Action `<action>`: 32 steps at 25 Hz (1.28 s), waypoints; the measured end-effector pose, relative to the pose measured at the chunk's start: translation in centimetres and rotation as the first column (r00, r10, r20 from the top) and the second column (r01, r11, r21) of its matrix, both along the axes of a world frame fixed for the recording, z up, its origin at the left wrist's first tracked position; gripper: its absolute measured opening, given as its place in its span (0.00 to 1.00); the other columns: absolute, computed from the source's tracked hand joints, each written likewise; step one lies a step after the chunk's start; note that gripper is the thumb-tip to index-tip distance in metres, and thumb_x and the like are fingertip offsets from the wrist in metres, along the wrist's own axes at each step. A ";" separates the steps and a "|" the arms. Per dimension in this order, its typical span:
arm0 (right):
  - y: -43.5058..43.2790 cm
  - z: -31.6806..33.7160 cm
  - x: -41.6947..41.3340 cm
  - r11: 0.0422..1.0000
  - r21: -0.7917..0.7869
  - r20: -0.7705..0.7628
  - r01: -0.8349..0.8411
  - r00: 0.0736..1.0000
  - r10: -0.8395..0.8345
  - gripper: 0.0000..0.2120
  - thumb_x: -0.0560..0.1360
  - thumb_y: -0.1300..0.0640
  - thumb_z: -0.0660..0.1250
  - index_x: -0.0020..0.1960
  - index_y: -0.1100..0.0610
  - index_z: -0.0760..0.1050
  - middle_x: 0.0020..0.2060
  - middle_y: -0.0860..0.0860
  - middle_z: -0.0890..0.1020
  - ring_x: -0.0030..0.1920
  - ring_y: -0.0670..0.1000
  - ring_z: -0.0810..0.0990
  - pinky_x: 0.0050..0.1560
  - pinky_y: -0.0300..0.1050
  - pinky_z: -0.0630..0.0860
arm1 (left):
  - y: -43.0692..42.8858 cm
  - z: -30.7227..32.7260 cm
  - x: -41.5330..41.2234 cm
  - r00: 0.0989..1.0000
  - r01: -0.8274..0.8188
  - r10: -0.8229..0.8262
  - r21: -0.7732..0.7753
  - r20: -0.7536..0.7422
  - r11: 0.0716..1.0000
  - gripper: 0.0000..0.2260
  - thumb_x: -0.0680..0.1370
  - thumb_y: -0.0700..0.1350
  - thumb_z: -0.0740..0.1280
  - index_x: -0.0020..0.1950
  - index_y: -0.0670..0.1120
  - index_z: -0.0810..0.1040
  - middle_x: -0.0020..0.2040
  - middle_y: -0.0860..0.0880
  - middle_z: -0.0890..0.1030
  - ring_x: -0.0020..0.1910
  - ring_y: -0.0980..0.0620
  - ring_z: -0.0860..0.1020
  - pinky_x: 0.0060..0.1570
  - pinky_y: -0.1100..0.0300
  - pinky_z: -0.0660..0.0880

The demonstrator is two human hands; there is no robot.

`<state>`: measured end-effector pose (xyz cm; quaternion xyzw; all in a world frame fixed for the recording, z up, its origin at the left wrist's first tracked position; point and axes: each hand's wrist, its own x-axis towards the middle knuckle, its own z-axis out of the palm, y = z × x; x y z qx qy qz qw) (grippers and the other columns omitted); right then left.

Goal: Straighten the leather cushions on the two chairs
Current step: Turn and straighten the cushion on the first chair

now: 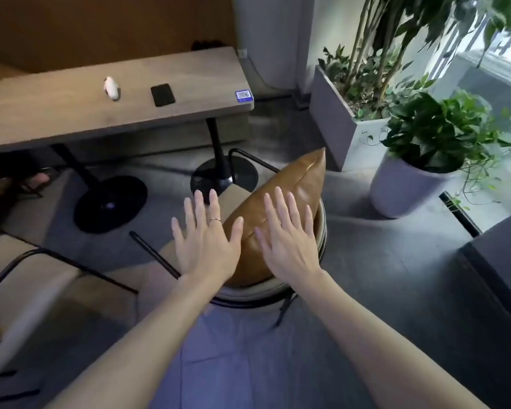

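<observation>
A tan leather cushion (pixel 300 184) stands tilted on a chair (pixel 248 296) with a beige seat and a black metal frame, one corner pointing up and to the right. My left hand (pixel 207 240) is spread flat over the cushion's left edge, with a ring on one finger. My right hand (pixel 286 237) lies flat on the cushion's face, fingers apart. Neither hand grips anything. A second beige chair (pixel 27 278) stands at the left; a sliver of tan at the far left edge may be its cushion.
A wooden table (pixel 71 113) on black pedestal bases stands ahead, carrying a white object (pixel 112 88) and a black pad (pixel 163 95). A grey planter (pixel 337 128) and a potted plant (pixel 407 187) stand at the right. A dark cabinet (pixel 502 261) fills the right edge.
</observation>
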<state>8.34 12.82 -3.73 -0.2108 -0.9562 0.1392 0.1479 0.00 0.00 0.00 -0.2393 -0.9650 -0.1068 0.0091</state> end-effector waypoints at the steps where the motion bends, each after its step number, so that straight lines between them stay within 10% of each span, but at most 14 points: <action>1: 0.1 -1.0 -0.1 1.000 -0.028 0.025 0.013 1.000 -0.012 0.31 0.84 0.42 0.53 0.83 0.55 0.56 0.83 0.55 0.57 0.83 0.59 0.52 0.80 0.67 0.52 | 0.3 -1.3 0.2 0.998 -0.038 0.038 -0.020 0.049 0.999 0.34 0.83 0.65 0.45 0.83 0.50 0.41 0.84 0.45 0.45 0.83 0.45 0.43 0.78 0.40 0.44; 9: 0.2 -8.7 -0.3 0.981 -0.193 0.035 0.024 0.999 -0.018 0.30 0.84 0.39 0.44 0.84 0.46 0.47 0.85 0.48 0.50 0.84 0.53 0.43 0.82 0.61 0.45 | 1.6 -9.1 1.7 0.928 -0.361 0.298 0.340 0.224 0.868 0.28 0.83 0.62 0.50 0.80 0.50 0.63 0.79 0.44 0.65 0.75 0.39 0.65 0.70 0.39 0.64; 12: 0.4 -8.5 0.1 0.960 -0.279 -0.062 -0.015 0.998 -0.003 0.27 0.85 0.42 0.49 0.83 0.48 0.55 0.83 0.49 0.56 0.83 0.53 0.48 0.81 0.58 0.47 | 1.6 -9.7 2.4 0.745 -0.659 0.432 0.465 0.508 0.591 0.39 0.74 0.70 0.61 0.79 0.52 0.61 0.76 0.44 0.69 0.73 0.39 0.69 0.65 0.39 0.72; 16: 2.1 -8.2 1.4 0.919 -0.390 -0.294 0.057 0.938 -0.183 0.13 0.81 0.58 0.64 0.64 0.61 0.76 0.62 0.58 0.77 0.64 0.62 0.75 0.65 0.60 0.74 | 1.4 -8.7 2.6 0.390 -0.920 0.426 0.328 0.816 0.213 0.47 0.70 0.70 0.70 0.81 0.52 0.54 0.80 0.43 0.62 0.74 0.37 0.67 0.69 0.39 0.68; 19: 4.0 -8.0 1.6 0.692 -0.656 -0.079 0.301 0.885 -0.460 0.09 0.78 0.62 0.64 0.58 0.60 0.73 0.58 0.59 0.75 0.59 0.64 0.74 0.60 0.60 0.73 | 1.8 -8.3 2.4 0.201 -0.974 0.266 0.221 0.943 -0.050 0.45 0.73 0.63 0.73 0.82 0.50 0.53 0.79 0.44 0.65 0.73 0.38 0.68 0.71 0.42 0.66; 27: 7.1 -9.8 0.4 0.258 -0.774 0.434 0.579 0.781 -0.450 0.42 0.75 0.56 0.62 0.83 0.49 0.44 0.76 0.62 0.68 0.73 0.67 0.69 0.73 0.60 0.69 | 1.7 -9.6 1.7 0.222 -0.963 0.328 0.259 0.918 -0.072 0.41 0.70 0.65 0.73 0.78 0.52 0.65 0.71 0.45 0.74 0.67 0.40 0.74 0.64 0.45 0.73; 32: 7.4 -10.8 0.1 0.263 -0.751 0.470 0.605 0.771 -0.430 0.42 0.67 0.49 0.67 0.79 0.46 0.58 0.66 0.58 0.79 0.64 0.65 0.78 0.65 0.62 0.77 | 1.0 -9.4 -0.2 0.222 -0.967 0.346 0.251 0.912 -0.039 0.36 0.68 0.65 0.74 0.72 0.50 0.72 0.66 0.45 0.78 0.61 0.40 0.77 0.62 0.43 0.76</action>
